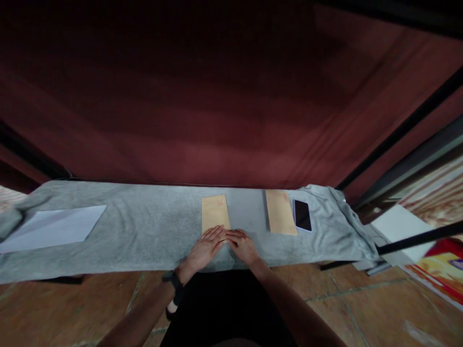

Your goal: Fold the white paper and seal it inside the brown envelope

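A tan paper envelope (215, 212) lies on the grey cloth in front of me. My left hand (209, 246) rests on its near edge, fingers stretched out flat and close together. My right hand (241, 245) meets it from the other side, with its slightly bent fingers lying on the near right corner. The fingertips of both hands come together there and hide that edge of the envelope. Neither hand is visibly wrapped around anything. A dark watch (175, 284) is on my left wrist.
Right of my hands lies a stack of tan envelopes (281, 212), with a dark-screened phone (303, 215) beside it. White paper (58, 227) lies at the left of the grey cloth (144, 231). A dark red panel (202, 159) rises behind; black bars (405, 125) stand at right.
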`<state>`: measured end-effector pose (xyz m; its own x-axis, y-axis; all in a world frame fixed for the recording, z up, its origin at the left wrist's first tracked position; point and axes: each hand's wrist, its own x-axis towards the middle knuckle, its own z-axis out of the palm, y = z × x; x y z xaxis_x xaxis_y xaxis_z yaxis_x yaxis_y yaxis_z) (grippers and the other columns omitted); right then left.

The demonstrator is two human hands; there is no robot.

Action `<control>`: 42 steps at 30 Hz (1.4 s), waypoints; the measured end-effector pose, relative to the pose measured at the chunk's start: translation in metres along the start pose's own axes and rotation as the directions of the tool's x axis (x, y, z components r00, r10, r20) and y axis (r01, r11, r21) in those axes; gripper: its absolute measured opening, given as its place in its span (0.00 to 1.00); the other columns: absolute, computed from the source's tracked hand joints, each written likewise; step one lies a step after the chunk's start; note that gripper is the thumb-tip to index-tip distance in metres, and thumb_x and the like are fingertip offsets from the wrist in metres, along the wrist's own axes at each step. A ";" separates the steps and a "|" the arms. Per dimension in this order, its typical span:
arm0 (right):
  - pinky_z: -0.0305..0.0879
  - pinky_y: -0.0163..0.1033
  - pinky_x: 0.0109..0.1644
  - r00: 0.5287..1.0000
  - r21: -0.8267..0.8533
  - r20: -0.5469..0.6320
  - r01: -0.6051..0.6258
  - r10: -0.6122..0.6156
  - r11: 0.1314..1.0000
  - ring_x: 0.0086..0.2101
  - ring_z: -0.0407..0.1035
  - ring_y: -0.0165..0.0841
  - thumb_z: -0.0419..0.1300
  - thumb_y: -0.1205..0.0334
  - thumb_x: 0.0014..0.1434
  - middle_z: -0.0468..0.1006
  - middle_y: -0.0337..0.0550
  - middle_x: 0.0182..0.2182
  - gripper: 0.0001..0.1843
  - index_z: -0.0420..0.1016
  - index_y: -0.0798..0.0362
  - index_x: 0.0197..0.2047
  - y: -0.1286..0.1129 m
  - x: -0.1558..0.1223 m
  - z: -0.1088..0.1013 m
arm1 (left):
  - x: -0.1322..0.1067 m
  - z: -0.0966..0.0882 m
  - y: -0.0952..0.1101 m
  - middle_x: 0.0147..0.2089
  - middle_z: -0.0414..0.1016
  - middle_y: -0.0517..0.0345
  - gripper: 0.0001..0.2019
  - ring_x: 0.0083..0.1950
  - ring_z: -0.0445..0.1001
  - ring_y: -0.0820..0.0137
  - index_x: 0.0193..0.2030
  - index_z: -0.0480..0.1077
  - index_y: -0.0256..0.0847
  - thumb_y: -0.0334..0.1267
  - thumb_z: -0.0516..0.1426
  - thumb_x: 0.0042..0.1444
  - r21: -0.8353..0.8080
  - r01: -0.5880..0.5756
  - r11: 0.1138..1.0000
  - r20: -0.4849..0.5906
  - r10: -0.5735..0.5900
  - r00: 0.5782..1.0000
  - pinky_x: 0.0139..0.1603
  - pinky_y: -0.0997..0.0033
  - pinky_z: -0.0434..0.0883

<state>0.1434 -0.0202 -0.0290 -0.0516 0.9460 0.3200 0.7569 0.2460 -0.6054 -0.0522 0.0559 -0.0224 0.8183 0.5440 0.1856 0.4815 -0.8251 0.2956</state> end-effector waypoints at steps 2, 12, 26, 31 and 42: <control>0.63 0.45 0.65 0.999 -0.016 -0.025 -0.030 0.029 0.999 0.53 0.73 0.33 0.58 0.66 0.66 0.80 0.38 0.51 0.13 0.80 0.45 0.49 0.000 0.001 0.001 | -0.007 -0.001 0.006 0.69 0.66 0.54 0.23 0.70 0.62 0.68 0.67 0.63 0.43 0.44 0.44 0.70 -0.014 0.065 0.998 -0.064 -0.066 0.996 0.71 0.59 0.61; 0.58 0.45 0.68 0.996 -0.205 -0.084 -0.029 0.012 0.978 0.59 0.66 0.33 0.52 0.69 0.68 0.75 0.42 0.58 0.19 0.75 0.51 0.58 -0.029 -0.010 0.010 | -0.018 0.004 0.017 0.61 0.75 0.55 0.21 0.63 0.71 0.67 0.58 0.72 0.43 0.30 0.45 0.64 -0.114 0.238 0.964 -0.236 -0.259 0.937 0.64 0.60 0.71; 0.50 0.50 0.71 1.000 -0.356 -0.024 -0.005 -0.004 0.934 0.64 0.60 0.37 0.51 0.57 0.72 0.65 0.46 0.65 0.24 0.62 0.53 0.68 -0.046 -0.038 0.018 | -0.041 0.001 0.027 0.71 0.62 0.51 0.24 0.71 0.60 0.61 0.69 0.61 0.42 0.44 0.47 0.69 0.142 0.056 0.988 -0.154 -0.034 0.988 0.71 0.52 0.59; 0.48 0.51 0.72 0.998 -0.370 -0.054 -0.062 0.045 0.927 0.65 0.57 0.37 0.50 0.60 0.71 0.63 0.45 0.66 0.25 0.60 0.53 0.69 -0.048 -0.040 0.024 | -0.048 0.008 0.034 0.72 0.60 0.48 0.27 0.72 0.59 0.62 0.72 0.55 0.39 0.45 0.47 0.69 0.226 0.066 0.972 -0.140 -0.035 0.989 0.72 0.53 0.57; 0.49 0.53 0.71 0.989 -0.360 -0.120 -0.121 0.083 0.925 0.64 0.59 0.41 0.51 0.58 0.71 0.64 0.48 0.66 0.25 0.61 0.53 0.69 -0.042 -0.046 0.024 | -0.044 0.017 0.046 0.70 0.62 0.44 0.29 0.71 0.60 0.58 0.71 0.56 0.36 0.48 0.45 0.68 0.212 0.181 0.960 -0.215 -0.135 0.967 0.70 0.51 0.61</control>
<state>0.0984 -0.0688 -0.0360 0.0904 0.9309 0.3540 0.9408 0.0368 -0.3370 -0.0604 -0.0088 -0.0331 0.6589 0.6703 0.3415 0.6771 -0.7262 0.1191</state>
